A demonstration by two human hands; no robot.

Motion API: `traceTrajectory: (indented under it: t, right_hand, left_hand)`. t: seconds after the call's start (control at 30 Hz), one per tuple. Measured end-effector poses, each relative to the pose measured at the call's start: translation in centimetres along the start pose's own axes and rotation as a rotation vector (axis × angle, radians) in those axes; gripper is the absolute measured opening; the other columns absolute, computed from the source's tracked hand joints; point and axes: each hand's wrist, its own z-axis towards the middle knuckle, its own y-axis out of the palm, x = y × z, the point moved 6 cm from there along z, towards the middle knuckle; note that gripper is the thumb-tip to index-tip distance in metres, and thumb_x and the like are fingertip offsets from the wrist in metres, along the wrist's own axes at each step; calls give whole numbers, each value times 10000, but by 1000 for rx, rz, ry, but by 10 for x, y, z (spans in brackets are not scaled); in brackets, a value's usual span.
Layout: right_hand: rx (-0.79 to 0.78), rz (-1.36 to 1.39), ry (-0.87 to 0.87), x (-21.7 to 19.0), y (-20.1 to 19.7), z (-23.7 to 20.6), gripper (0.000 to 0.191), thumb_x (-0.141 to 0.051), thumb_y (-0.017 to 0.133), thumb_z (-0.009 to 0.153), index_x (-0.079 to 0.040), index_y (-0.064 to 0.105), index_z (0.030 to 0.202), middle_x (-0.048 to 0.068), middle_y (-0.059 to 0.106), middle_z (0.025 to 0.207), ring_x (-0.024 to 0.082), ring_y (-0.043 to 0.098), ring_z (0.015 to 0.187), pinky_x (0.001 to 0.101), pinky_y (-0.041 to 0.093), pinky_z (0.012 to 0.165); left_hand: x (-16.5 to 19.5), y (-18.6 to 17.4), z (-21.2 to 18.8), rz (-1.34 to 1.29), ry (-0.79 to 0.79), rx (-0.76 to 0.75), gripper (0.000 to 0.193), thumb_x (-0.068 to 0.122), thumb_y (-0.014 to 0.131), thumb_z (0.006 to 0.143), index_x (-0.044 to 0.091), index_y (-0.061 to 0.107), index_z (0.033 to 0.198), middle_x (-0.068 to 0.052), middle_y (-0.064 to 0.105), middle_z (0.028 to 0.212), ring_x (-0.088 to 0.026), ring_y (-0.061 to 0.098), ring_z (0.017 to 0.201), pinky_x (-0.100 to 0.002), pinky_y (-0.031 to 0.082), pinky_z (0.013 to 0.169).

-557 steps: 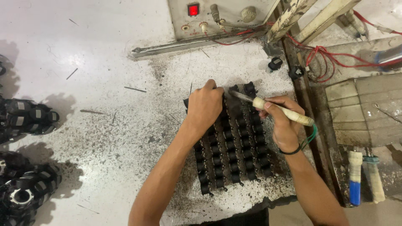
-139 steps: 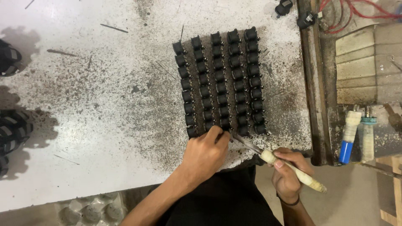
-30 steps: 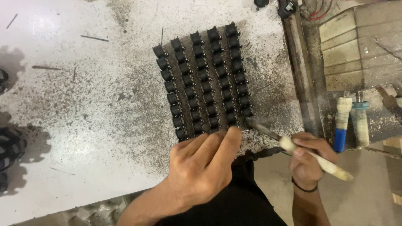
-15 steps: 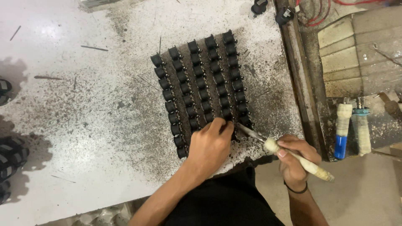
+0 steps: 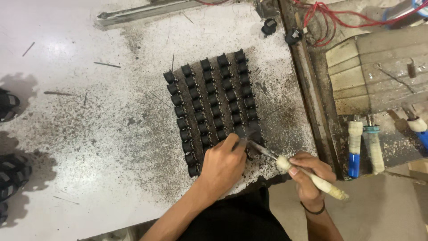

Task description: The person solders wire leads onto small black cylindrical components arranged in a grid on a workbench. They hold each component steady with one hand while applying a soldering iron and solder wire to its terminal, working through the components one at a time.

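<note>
While the grid of small black parts (image 5: 213,109) lay in neat rows on the stained white bench (image 5: 80,111), near its front right corner, the left hand (image 5: 223,165) rested on the nearest rows, its fingers drawn together and pinching at one part by the front edge of the grid. The right hand (image 5: 307,176) was wrapped around the pale taped handle of a soldering iron (image 5: 303,172), fingers closed firmly on it, with the dark metal tip angled up and left until it met the same spot under the left fingertips. Each black part looked like a small, rigid moulded piece, light enough to be nudged out of line by a careless touch, so a steady pinch on its sides seemed the sensible hold, well off any metal pins near the hot tip. The iron looked stiff and light, best held on its wrapped grip as it was, away from the bare shaft. Two loose black parts (image 5: 281,31) sat apart at the back of the bench beside a tangle of red wires (image 5: 330,11). Two more tools with blue and white handles (image 5: 363,145) stood in a holder to the right, and stacks of dark round pieces (image 5: 11,174) sat at the far left edge.
</note>
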Motion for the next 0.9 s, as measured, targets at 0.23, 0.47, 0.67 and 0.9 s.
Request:
traceTrajectory:
  t: [0.23, 0.47, 0.67, 0.9]
  right_hand:
    - [116, 129, 29, 1, -2, -3, 177, 43, 644, 815, 103, 665, 980, 226, 700, 922, 215, 664, 771, 287, 540, 720]
    - [118, 64, 47, 1, -2, -1, 175, 41, 629, 819, 108, 676, 974, 223, 710, 947, 224, 681, 749, 286, 553, 674]
    - [-28, 18, 0, -6, 0, 11, 156, 38, 670, 819, 101, 682, 961, 215, 728, 889, 180, 655, 640, 239, 512, 570]
    - [152, 417, -52, 9, -14, 35, 167, 12, 682, 870, 98, 669, 1012, 216, 722, 1010, 242, 700, 759, 312, 597, 652]
  left_hand:
    - [-6, 0, -4, 7, -31, 33, 256, -2, 681, 770, -4, 741, 1019, -117, 648, 962, -274, 712, 713, -387, 573, 553]
    - [-11, 4, -5, -1, -26, 77, 200, 22, 693, 794, 12, 738, 989, -93, 662, 952, -265, 719, 728, -394, 569, 554]
    - [-9, 8, 4, 20, -15, -1, 245, 11, 671, 776, -4, 707, 1018, -140, 648, 937, -289, 709, 717, -396, 578, 560]
    - [39, -93, 9, 35, 123, 88, 318, -65, 640, 764, -51, 679, 1080, -75, 611, 713, -221, 655, 560, -363, 533, 450]
